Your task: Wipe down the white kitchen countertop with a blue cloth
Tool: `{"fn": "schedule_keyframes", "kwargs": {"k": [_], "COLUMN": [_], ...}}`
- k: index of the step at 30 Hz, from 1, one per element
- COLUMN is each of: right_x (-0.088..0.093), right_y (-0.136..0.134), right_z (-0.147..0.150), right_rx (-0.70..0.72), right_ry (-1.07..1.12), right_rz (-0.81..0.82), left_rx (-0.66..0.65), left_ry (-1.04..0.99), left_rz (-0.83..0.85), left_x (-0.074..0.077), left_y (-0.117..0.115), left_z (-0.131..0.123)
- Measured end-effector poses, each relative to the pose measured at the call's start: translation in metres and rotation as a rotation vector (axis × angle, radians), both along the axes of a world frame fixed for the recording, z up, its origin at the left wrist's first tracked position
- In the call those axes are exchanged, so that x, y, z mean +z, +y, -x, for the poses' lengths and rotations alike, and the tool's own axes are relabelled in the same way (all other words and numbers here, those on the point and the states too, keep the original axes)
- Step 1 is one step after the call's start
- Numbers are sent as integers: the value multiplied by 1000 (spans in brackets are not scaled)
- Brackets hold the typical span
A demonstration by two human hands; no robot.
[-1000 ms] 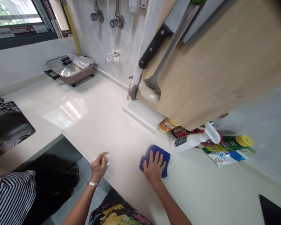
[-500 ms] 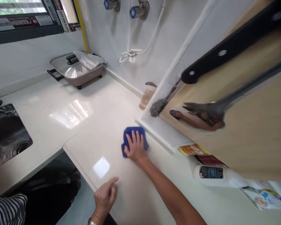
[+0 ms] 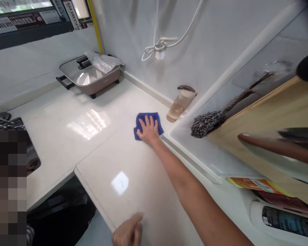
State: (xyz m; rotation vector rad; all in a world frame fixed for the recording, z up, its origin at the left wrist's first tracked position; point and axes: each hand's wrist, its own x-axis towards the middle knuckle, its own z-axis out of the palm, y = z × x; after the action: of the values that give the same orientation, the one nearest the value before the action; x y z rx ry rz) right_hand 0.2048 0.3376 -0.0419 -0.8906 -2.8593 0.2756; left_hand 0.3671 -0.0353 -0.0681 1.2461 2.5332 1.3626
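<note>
A folded blue cloth (image 3: 158, 127) is lying flat on the white counter (image 3: 97, 164), its longer side running crosswise beneath the fingers (image 3: 145, 123) of the right hand (image 3: 149, 131), which are spreading open and pressing on top without gripping, the right arm (image 3: 184, 174) reaching straight out to it, while the left hand (image 3: 128, 232) is curling loosely, farther from the cloth, apparently empty, and a clear bottle (image 3: 181, 108) is standing just beyond the cloth

Nothing readable; bottle label (image 3: 286, 217), window strip (image 3: 25, 19) too blurred.
</note>
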Motion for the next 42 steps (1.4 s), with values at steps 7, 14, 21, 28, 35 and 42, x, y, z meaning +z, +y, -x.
{"fn": "schedule_keyframes", "kwargs": {"k": [7, 14, 21, 28, 35, 42], "right_x": [5, 15, 21, 23, 11, 12], "right_y": [-86, -197, -264, -298, -319, -330], "right_z": [-34, -104, -226, -359, -478, -576], "right_rx": [170, 378, 552, 528, 447, 354], "right_ry": [-15, -35, -5, 5, 72, 113], "right_rz": [24, 48, 104, 137, 64, -50], "left_rx": [-33, 67, 438, 597, 615, 766], "left_ry": [-60, -219, -641, -962, -1137, -1233], "left_rz": [138, -11, -255, -250, -118, 21], "left_x": [11, 17, 37, 15, -2, -16], "left_y": [-1, -4, -46, -106, -122, -162], "left_z": [5, -1, -34, -89, -123, -147]}}
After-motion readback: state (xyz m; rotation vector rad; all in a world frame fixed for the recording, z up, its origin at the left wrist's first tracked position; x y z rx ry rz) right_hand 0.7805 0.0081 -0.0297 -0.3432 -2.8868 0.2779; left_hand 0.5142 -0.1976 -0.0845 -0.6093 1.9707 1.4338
